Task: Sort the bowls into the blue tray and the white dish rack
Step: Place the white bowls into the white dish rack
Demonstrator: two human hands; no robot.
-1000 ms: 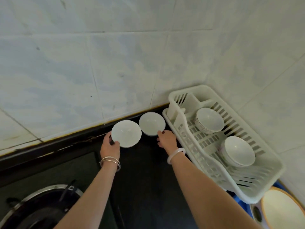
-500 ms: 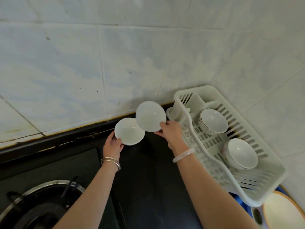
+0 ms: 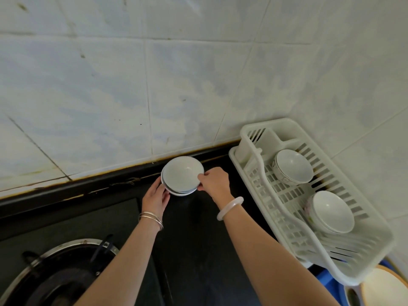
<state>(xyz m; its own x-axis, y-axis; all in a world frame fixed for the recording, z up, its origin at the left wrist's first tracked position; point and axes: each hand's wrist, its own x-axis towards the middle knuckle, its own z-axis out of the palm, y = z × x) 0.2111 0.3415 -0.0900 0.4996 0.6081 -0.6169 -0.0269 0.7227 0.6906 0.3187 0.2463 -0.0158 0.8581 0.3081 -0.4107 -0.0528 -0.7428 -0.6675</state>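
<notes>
Two small white bowls are now nested by the back wall: the top bowl [image 3: 182,174] sits inside the lower bowl [image 3: 181,192]. My right hand [image 3: 215,181] pinches the top bowl's right rim. My left hand [image 3: 155,198] grips the lower bowl's left edge. The white dish rack [image 3: 287,212] stands to the right in the corner. It holds a bowl with a patterned side [image 3: 292,166] at the back and a stack of white bowls [image 3: 331,212] nearer me. A bit of the blue tray [image 3: 326,278] shows under the rack's near end.
The black countertop [image 3: 198,239] runs along the tiled wall. A gas burner [image 3: 59,272] sits at lower left, close to my left forearm. A cream plate with a brown rim [image 3: 386,290] lies at the bottom right corner.
My right hand lifted its bowl leftward and set it into the bowl held by my left hand, so the two side-by-side bowls are now stacked.
</notes>
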